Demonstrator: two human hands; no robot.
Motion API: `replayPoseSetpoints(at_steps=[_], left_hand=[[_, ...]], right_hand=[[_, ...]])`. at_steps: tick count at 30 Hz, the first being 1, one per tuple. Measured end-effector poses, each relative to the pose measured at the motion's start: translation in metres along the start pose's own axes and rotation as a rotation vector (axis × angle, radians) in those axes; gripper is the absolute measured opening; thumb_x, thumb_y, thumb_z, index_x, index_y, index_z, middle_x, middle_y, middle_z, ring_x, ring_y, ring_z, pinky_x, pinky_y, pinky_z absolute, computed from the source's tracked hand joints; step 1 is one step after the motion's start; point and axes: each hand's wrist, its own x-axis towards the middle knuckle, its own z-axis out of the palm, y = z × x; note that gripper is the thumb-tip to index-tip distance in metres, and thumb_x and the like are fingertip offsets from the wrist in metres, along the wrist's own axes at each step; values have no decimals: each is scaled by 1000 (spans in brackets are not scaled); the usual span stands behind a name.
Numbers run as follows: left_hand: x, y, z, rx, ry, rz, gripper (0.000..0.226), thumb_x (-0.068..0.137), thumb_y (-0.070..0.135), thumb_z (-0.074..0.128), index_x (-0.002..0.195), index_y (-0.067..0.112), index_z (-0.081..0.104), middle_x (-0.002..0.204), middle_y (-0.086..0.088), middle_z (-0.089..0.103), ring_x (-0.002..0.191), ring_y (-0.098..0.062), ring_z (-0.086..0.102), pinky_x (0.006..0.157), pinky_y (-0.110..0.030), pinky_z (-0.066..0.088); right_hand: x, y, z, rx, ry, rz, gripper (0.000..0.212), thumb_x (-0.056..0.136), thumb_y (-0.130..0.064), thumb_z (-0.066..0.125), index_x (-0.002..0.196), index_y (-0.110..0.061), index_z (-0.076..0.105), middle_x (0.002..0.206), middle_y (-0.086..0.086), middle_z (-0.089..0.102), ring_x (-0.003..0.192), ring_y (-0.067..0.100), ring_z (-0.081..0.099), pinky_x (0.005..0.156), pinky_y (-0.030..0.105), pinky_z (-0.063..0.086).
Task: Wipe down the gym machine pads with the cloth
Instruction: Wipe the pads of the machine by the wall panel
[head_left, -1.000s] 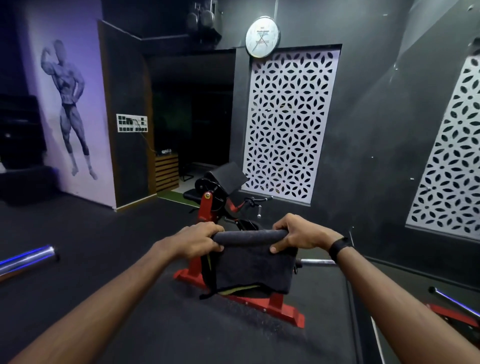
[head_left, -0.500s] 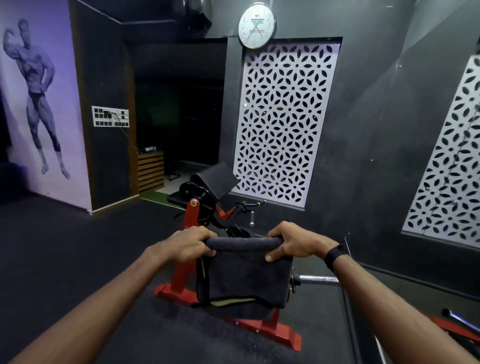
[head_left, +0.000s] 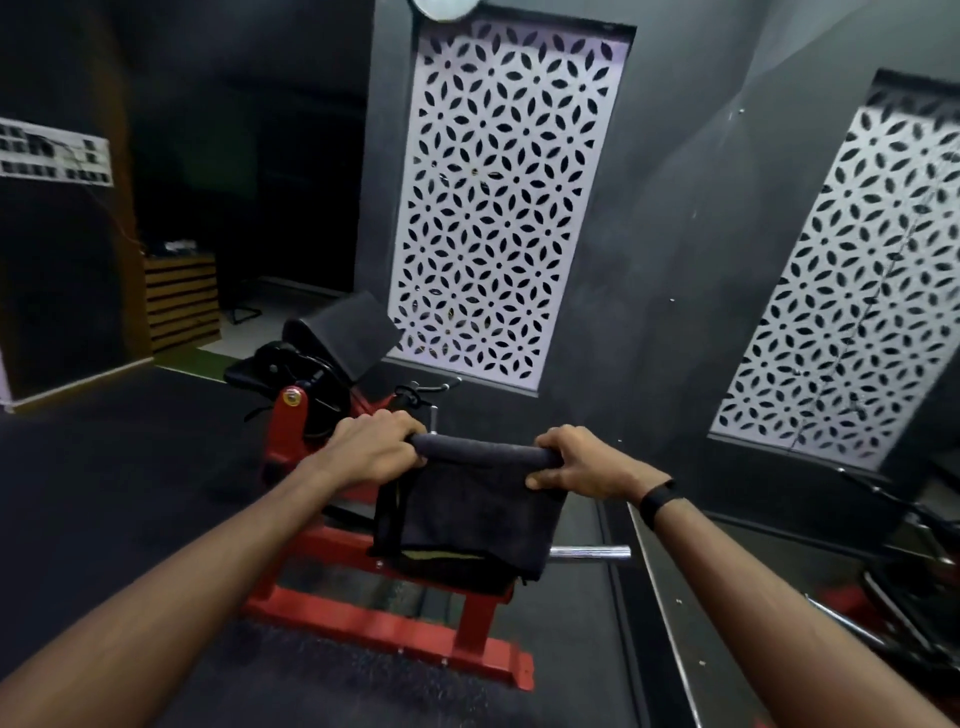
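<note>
Head view: my left hand (head_left: 371, 449) and right hand (head_left: 582, 462) each grip an end of the dark cloth (head_left: 467, 512), draped over the machine's roller pad (head_left: 480, 448), so I judge I can drag it across the padding.

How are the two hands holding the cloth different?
The right hand has a black band at its wrist; the left hand has a bare wrist. The right hand's thumb shows, pressed on the hanging dark cloth; the left hand's thumb is hidden. Both grip the cloth's rolled top edge, one at each end.
</note>
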Motion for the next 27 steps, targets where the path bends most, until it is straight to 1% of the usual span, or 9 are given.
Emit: replayPoseSetpoints(at_steps=[4, 9, 12, 14, 15, 18, 21, 24, 27], left_hand=[[50, 15, 19, -50, -2, -2, 5, 86, 35, 65, 88, 38, 63, 99, -1, 62, 110, -31, 61, 79, -35, 36], [122, 46, 42, -139, 17, 17, 15, 84, 32, 69, 75, 38, 59, 96, 0, 66, 107, -28, 62, 77, -34, 39], [173, 75, 54, -154, 60, 30, 8, 84, 28, 71, 87, 35, 67, 98, -2, 68, 107, -28, 62, 78, -34, 41], [206, 98, 59, -153, 87, 41, 16, 84, 25, 72, 99, 30, 73, 101, -4, 69, 106, -29, 62, 78, -34, 43], [226, 112, 63, -152, 86, 53, 16, 83, 24, 73, 98, 29, 74, 99, -5, 69, 103, -29, 63, 78, -35, 44], [271, 142, 69, -185, 57, 76, 10, 80, 19, 75, 77, 25, 68, 79, -1, 67, 90, -26, 65, 72, -34, 45], [319, 176, 88, -260, 112, 56, 15, 76, 20, 78, 67, 19, 66, 68, 0, 64, 78, -24, 63, 66, -33, 43], [352, 197, 104, -308, 134, 13, 14, 72, 21, 81, 69, 13, 70, 65, -2, 64, 74, -23, 62, 68, -34, 45], [390, 208, 116, -336, 141, -9, 15, 69, 20, 81, 68, 10, 70, 61, -1, 61, 72, -23, 60, 66, -33, 43]], right_hand=[[13, 37, -8, 41, 17, 24, 28, 89, -25, 76, 74, -24, 52, 74, -8, 56, 67, 3, 52, 61, 25, 40], [38, 103, -23, 152, 84, 73, 13, 94, -14, 68, 92, -7, 57, 89, 9, 58, 73, 21, 63, 53, 37, 58], [56, 151, -33, 179, 151, 93, 12, 94, -9, 67, 96, -3, 58, 91, 16, 60, 71, 28, 67, 51, 41, 59], [66, 184, -45, 165, 192, 97, 12, 92, -9, 69, 92, -4, 59, 90, 19, 64, 73, 33, 69, 54, 41, 59], [69, 204, -53, 139, 214, 102, 12, 90, -10, 71, 89, -6, 60, 89, 17, 66, 74, 30, 68, 56, 36, 58], [75, 245, -79, 86, 235, 114, 17, 85, -13, 78, 82, -15, 61, 84, 7, 67, 73, 17, 63, 52, 15, 46], [89, 297, -105, 134, 266, 133, 14, 84, -10, 79, 82, -10, 64, 78, 7, 67, 63, 15, 66, 51, 19, 50], [106, 337, -113, 167, 281, 138, 13, 85, -7, 77, 80, -9, 65, 71, 6, 64, 56, 11, 63, 48, 23, 50], [130, 373, -116, 160, 255, 127, 17, 83, -11, 79, 77, -15, 64, 71, 1, 64, 63, 11, 62, 52, 18, 48]])
